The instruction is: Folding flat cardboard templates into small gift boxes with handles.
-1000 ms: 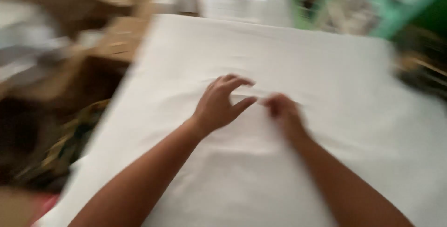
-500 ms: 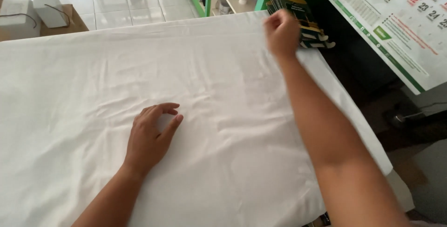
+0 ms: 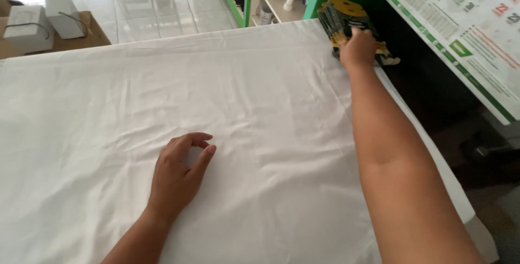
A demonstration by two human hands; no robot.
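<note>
Right hand (image 3: 357,49) lies on the card stack (image 3: 346,23) at the tabletop's far right corner, fingers hidden; I cannot tell their grip. Left hand (image 3: 179,177) rests mid-cloth (image 3: 108,107), fingers loosely curled, well apart from the stack.

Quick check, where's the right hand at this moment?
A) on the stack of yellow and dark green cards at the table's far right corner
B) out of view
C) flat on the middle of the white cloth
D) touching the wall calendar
A: the right hand is stretched to the far right corner and rests on the stack of yellow and dark green cards, while the left hand lies on the white cloth.
</note>
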